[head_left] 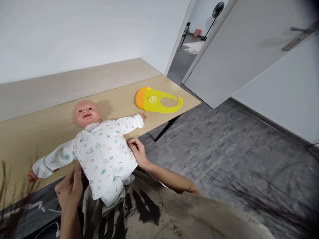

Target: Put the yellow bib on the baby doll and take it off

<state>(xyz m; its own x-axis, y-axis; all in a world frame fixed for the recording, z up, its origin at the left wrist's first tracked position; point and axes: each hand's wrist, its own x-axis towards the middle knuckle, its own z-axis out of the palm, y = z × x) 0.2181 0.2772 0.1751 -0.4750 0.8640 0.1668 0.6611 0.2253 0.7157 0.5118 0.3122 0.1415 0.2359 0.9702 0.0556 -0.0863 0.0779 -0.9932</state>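
Left hand (69, 187) sits at the doll (104, 156) hip by the near table (37, 132) edge, fingers half curled against the shirt hem; can't tell if it pinches cloth. Doll lies face up between both hands, long axis running away from the person and slightly left, head far, legs off the edge over the lap, arms spread. Right hand (138, 152) rests loosely curled against the shirt below the armpit, gripping nothing visible; bib (158, 99) lies well apart, far right, nearer that hand.

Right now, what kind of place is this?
Probably a home room: a baby doll and yellow bib on a wooden table, an open door, a fan in the room beyond.
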